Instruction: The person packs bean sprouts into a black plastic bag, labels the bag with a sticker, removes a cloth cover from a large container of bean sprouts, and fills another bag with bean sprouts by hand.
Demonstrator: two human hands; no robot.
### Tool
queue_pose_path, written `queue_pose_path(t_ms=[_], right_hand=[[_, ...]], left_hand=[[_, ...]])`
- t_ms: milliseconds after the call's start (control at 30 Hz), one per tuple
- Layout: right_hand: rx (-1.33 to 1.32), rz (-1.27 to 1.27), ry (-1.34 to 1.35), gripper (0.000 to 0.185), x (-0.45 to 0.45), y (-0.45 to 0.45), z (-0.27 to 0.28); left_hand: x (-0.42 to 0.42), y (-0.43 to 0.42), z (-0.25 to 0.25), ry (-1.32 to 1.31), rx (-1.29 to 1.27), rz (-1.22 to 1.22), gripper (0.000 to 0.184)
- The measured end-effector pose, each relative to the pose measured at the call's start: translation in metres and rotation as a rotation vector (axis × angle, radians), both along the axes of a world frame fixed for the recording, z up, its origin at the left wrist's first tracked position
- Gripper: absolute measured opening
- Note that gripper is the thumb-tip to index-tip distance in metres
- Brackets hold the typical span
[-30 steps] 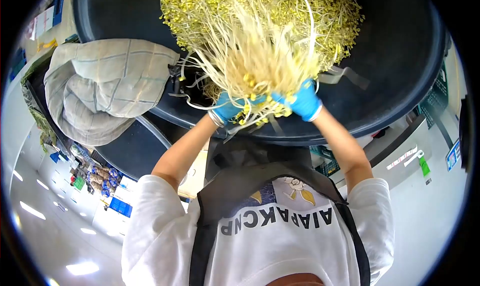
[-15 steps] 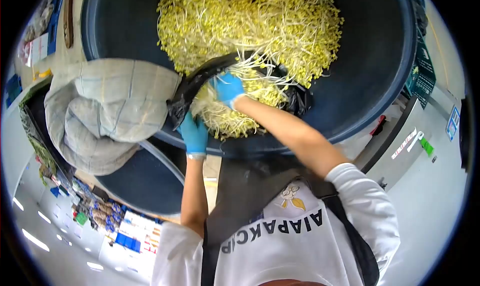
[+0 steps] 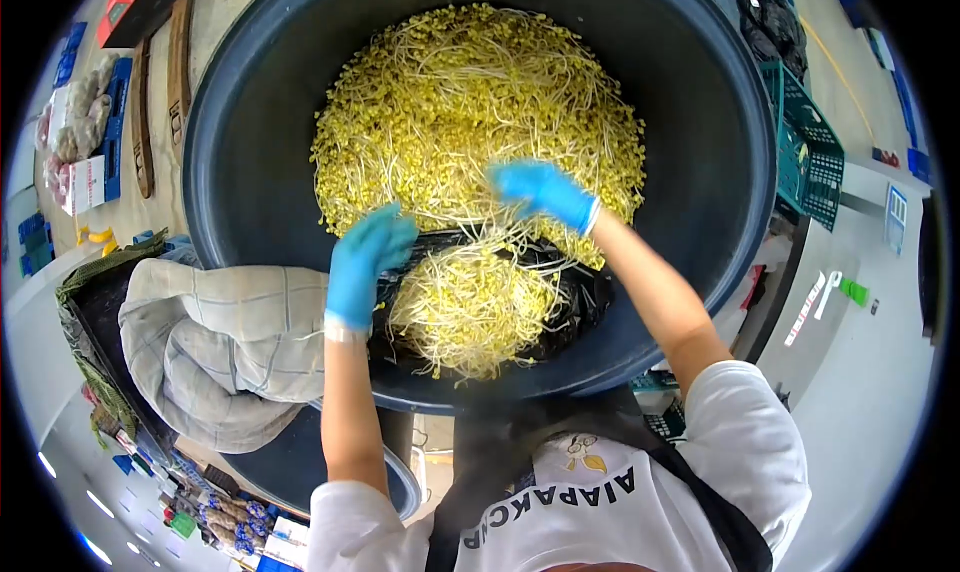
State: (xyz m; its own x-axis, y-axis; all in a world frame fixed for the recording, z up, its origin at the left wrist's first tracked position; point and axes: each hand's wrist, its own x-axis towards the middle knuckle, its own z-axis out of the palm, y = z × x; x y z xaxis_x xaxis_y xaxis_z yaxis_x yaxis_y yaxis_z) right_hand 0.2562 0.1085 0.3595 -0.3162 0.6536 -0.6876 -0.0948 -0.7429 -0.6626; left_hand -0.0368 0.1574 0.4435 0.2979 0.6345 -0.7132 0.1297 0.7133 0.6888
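A big heap of yellow-headed bean sprouts (image 3: 470,102) lies in a large dark blue tub (image 3: 230,162). At the tub's near side is a black plastic bag (image 3: 585,307) with a smaller pile of sprouts on it. My left hand (image 3: 368,257), in a blue glove, is at the bag's left edge, fingers stretched out and slightly blurred. Above the near part of the heap is my right hand (image 3: 545,194), also gloved in blue. Its fingers reach left, blurred by motion, and nothing shows in them. Some loose sprouts trail between the heap and the bag.
A rolled grey checked cloth (image 3: 220,352) rests against the tub's left side, above a second dark tub (image 3: 290,472). Green crates (image 3: 805,147) stand at the right. Wooden bars (image 3: 180,62) lie on the floor at the upper left.
My right hand has come out of the sprouts in the bag and moved up over the heap. My left hand has risen along the bag's edge. The view has shifted, showing more of the tub.
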Motion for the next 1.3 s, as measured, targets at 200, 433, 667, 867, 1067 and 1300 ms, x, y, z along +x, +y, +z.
queue_pose_path(t_ms=[200, 433, 667, 867, 1067, 1300], right_hand=[[0.322, -0.041, -0.453, 0.077, 0.063, 0.116, -0.07], [0.232, 0.085, -0.521, 0.106, 0.03, 0.191, -0.171], [0.229, 0.301, -0.658, 0.083, 0.035, 0.199, -0.227], [0.226, -0.019, -0.395, 0.094, 0.028, 0.166, -0.194], [0.246, 0.379, -0.664, 0.051, 0.037, 0.183, -0.209], [0.209, -0.104, -0.576, 0.05, 0.024, 0.208, -0.266]], left_hand=[[0.071, 0.121, -0.196, -0.372, -0.424, 0.427, 0.053], [0.086, 0.21, -0.369, -0.043, -0.039, -0.286, 0.063], [0.129, 0.201, -0.355, 0.293, -0.087, -0.005, 0.059], [0.109, 0.17, -0.382, 0.242, -0.122, 0.035, 0.06], [0.168, 0.203, -0.259, 1.235, 0.522, -1.522, 0.055], [0.15, 0.217, -0.283, 1.267, 0.543, -1.64, 0.057]])
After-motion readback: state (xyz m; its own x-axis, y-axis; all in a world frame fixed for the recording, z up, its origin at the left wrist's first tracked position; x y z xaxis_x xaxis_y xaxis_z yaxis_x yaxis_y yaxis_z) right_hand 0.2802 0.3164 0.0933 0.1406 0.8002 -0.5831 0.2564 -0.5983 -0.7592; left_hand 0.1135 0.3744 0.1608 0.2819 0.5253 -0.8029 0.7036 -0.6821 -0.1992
